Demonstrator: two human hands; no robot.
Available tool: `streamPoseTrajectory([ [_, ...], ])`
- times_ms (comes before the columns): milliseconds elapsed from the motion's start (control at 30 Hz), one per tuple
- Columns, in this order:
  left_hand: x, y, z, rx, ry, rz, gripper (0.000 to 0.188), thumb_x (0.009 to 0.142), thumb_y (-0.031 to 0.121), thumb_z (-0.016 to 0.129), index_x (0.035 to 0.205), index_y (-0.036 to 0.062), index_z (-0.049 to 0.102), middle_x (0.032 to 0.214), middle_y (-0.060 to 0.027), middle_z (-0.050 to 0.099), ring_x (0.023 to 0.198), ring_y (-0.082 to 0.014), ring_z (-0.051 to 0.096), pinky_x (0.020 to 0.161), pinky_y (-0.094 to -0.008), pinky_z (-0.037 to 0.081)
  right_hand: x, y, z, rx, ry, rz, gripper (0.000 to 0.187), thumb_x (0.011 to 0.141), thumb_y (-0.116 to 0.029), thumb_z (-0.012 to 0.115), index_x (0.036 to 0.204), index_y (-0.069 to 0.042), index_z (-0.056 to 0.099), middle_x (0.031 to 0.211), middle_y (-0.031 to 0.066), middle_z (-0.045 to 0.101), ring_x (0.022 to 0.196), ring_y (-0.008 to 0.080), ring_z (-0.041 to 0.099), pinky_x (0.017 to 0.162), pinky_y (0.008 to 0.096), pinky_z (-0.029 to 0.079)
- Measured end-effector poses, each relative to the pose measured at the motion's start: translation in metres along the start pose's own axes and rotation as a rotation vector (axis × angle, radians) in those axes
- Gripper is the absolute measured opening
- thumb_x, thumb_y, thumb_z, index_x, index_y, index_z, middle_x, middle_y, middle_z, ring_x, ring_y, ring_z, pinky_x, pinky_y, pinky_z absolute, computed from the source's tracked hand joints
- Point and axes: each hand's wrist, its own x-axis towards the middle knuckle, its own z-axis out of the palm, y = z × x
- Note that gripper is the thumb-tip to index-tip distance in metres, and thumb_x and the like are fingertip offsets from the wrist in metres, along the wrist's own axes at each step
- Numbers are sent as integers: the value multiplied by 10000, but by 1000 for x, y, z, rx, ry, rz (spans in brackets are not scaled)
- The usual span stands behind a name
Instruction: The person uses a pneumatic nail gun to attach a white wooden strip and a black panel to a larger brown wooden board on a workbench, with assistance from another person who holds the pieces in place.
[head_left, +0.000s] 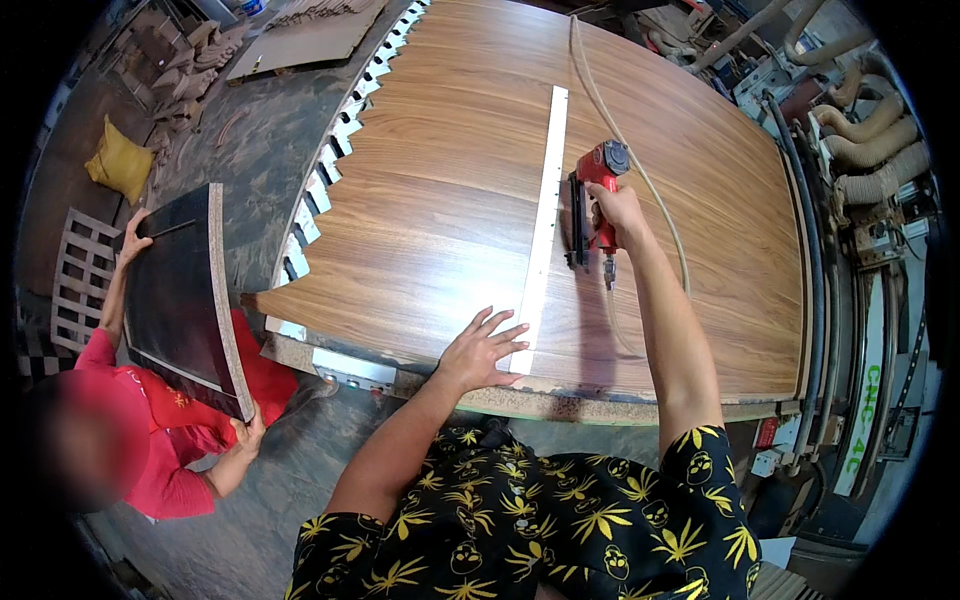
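A wide wood-grain panel (430, 210) spreads before me, with a narrow white strip (545, 215) lying across it. Near the strip's close end, my left hand (484, 350) rests flat with fingers spread, its fingertips reaching the strip. My right hand (622, 212) is wrapped round the handle of a red and black air nail gun (603, 165), held just right of the strip. From the gun's lower fitting a pale air hose (612, 305) runs over the panel. Whether the gun's nose touches the strip I cannot tell.
On the left a person in red holds a dark board (180, 290) with both hands. White jagged-edged pieces (322, 190) line the panel's left side. Machinery with ribbed hoses (880, 150) stands at the right. A yellow sack (120, 160) and a grey sheet (305, 45) lie farther left.
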Motion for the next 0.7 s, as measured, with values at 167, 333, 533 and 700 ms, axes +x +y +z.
streamPoseTrajectory([
  [167, 1, 1, 3, 3, 10, 11, 539, 818, 564, 780, 1214, 199, 759, 1494, 61, 577, 1485, -206, 376, 1286, -470, 232, -21, 20, -13, 79, 20, 8, 351, 938, -266, 714, 711, -37, 576, 592, 70, 577, 455, 187, 552, 418, 367, 446],
  [333, 8, 4, 5, -30, 4, -1, 532, 812, 536, 798, 1216, 193, 760, 1501, 59, 572, 1480, -205, 387, 1286, -461, 238, -35, 57, -43, 373, -137, 129, 263, 971, -269, 702, 855, -71, 573, 616, 18, 547, 459, 148, 529, 418, 330, 459],
  [533, -6, -6, 4, -68, 79, 1, 541, 789, 501, 819, 1215, 174, 756, 1504, 30, 572, 1491, -235, 376, 1281, -477, 236, -47, 92, -66, 657, -330, 269, 212, 1004, -294, 682, 955, -104, 600, 615, -47, 499, 478, 76, 471, 437, 243, 434],
  [700, 7, -9, 20, -156, 68, 58, 574, 756, 472, 831, 1238, 175, 734, 1526, -18, 547, 1505, -289, 345, 1284, -507, 169, -54, 168, -116, 805, -528, 135, 275, 1018, -360, 657, 1103, -102, 621, 629, -47, 530, 522, 75, 522, 462, 248, 452],
])
